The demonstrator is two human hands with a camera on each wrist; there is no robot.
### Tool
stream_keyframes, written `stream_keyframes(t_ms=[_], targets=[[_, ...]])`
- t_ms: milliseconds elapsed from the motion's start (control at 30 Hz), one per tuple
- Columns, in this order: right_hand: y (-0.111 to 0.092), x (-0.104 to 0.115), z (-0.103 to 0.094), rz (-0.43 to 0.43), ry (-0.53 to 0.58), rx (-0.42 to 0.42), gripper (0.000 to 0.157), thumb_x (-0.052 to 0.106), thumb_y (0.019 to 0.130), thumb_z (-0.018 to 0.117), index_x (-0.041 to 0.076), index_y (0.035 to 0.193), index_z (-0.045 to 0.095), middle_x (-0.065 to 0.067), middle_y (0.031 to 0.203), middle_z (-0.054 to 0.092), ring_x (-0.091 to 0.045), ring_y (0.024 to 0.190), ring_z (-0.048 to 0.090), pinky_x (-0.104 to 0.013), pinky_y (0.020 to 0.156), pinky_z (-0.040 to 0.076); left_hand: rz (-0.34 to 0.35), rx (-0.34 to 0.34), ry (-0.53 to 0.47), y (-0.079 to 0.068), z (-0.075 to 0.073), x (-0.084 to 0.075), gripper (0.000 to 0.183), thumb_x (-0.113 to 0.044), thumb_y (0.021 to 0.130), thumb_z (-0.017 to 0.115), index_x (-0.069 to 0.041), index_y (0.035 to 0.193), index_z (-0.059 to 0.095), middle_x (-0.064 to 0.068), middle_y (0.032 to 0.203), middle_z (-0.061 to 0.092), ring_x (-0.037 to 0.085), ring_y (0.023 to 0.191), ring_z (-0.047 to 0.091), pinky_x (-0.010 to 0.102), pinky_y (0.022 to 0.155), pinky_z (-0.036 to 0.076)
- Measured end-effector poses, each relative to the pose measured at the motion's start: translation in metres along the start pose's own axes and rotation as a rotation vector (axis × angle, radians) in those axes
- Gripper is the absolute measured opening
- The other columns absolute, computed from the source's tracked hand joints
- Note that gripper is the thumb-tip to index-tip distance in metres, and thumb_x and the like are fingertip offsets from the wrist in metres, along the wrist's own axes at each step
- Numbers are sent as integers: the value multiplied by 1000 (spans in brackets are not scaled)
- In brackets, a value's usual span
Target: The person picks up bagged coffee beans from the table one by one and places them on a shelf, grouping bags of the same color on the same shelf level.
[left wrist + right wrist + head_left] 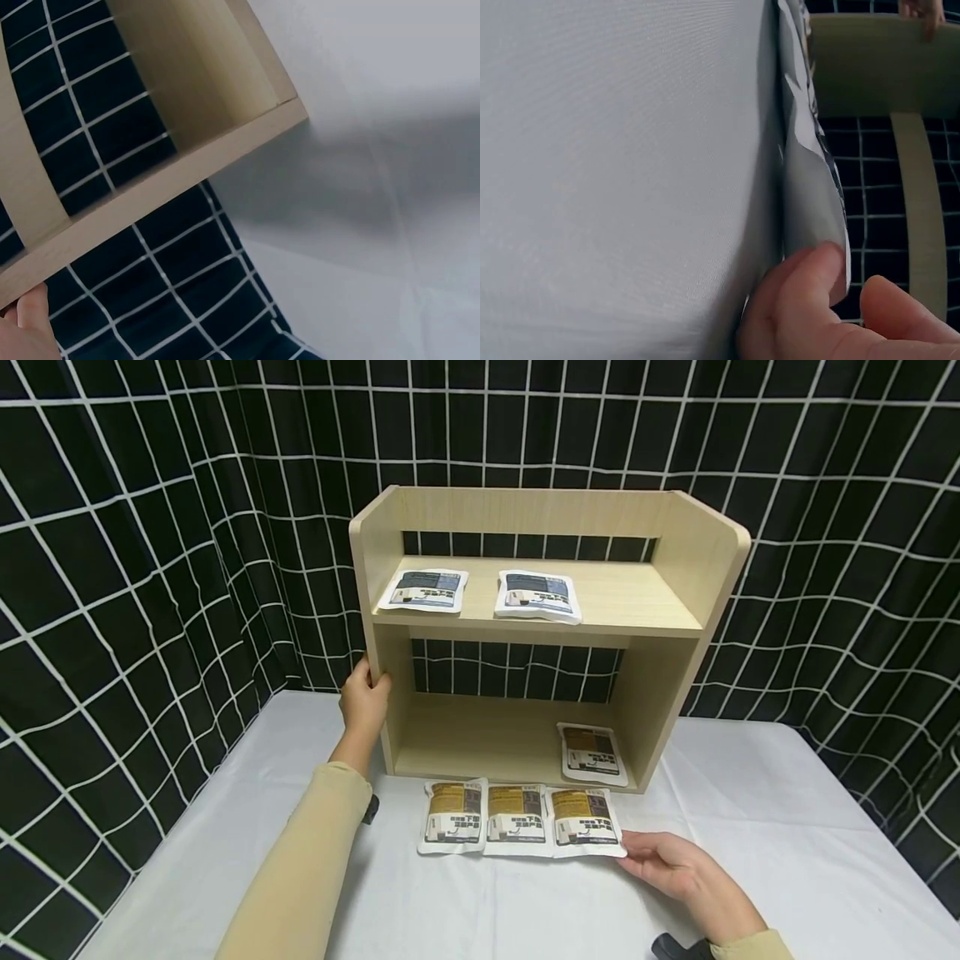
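Cream left sleeve (300, 860) crossed the bottom of the head view, right sleeve (753, 946) only a corner, dark wrist device (678, 947) just beside the right cuff. Right hand (675, 868) came next, at the lower right corner of the right-end pouch (583, 821); per the right wrist view, bent fingertips (826, 259) touched the pouch edge and the thumb (885, 300) stood apart, so the grip was spread.

Under all that, white tablecloth (465, 910). Three brown-and-gold labelled pouches lay on it in a side-by-side row before the shelf: right-end one, middle pouch (516, 821), left-end pouch (453, 818). Neighbours touched; whether edges overlapped, could not tell throughout.

Left hand (365, 702) gripped the outer left panel of the wooden shelf (547, 510), thumb at the front edge, other fingers mostly hidden behind. Shelf stood upright on the cloth, two levels.

Lower level: one brown-labelled pouch (592, 754), flat, right side near the front, slightly askew. Upper level: two blue-labelled pouches, one (426, 591) at the left end, the other (537, 596) near the middle, well apart, both flat by the front edge. Farthest back, black backdrop (525, 435) with white grid lines.
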State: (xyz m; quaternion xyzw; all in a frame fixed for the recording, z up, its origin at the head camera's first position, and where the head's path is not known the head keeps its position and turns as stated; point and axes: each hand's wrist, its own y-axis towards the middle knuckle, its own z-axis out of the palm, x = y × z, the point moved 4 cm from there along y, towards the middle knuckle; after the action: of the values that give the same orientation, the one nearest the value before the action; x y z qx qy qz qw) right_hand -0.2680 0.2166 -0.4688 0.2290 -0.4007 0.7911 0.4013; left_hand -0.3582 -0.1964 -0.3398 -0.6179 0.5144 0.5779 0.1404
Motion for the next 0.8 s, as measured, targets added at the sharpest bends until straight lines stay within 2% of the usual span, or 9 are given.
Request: stream_keyframes(t_ms=[100,200,300,367,467,567,800], targets=[[2,-1,2,-6,7,2,33,-17,89,50,-21,120,39,-17,90,67,-22,85,66,-33,85,52,-5,11,-6,0,0,1,33,-9,89,58,-3,121,63,21,108,69,39,98,64,53,86,45],[4,-2,3,-15,-14,-2,38,-15,89,53,-16,124,38,-14,89,68,-20,84,66,-32,82,53,-9,19,-10,0,0,0,34,-9,90,58,-3,123,62,20,109,69,38,99,64,53,86,45],[6,-4,3,-26,-27,-13,55,-13,86,59,-13,134,32,-12,89,68,-22,86,66,-36,84,53,-10,21,-11,0,-1,0,34,-9,90,58,-3,122,62,20,109,69,39,98,64,53,86,45],[7,-5,2,-33,-49,-11,69,-13,85,61,-11,143,23,-11,89,68,-23,87,67,-40,88,52,-11,22,-11,-1,-1,0,34,-9,90,58,-3,122,62,21,108,69,39,98,64,53,86,45],[10,-8,3,-37,-67,34,85,-15,87,56,-8,151,1,-11,93,68,-24,91,67,-43,94,49,-9,27,-9,-1,0,0,34,-9,90,57,-3,123,62,20,109,69,39,98,64,53,86,45],[11,-9,4,-37,-65,73,85,-16,90,50,-8,150,-10,-11,96,67,-25,93,67,-42,96,47,-3,30,-12,-2,-1,0,34,-9,90,57,-3,123,62,20,109,69,38,99,64,53,86,45],[8,-5,3,-38,-3,67,83,-17,91,48,-7,151,-8,-14,95,67,-28,91,68,-42,96,47,6,26,-10,1,-1,1,36,-9,89,57,-3,124,62,20,109,69,38,100,64,54,87,45]])
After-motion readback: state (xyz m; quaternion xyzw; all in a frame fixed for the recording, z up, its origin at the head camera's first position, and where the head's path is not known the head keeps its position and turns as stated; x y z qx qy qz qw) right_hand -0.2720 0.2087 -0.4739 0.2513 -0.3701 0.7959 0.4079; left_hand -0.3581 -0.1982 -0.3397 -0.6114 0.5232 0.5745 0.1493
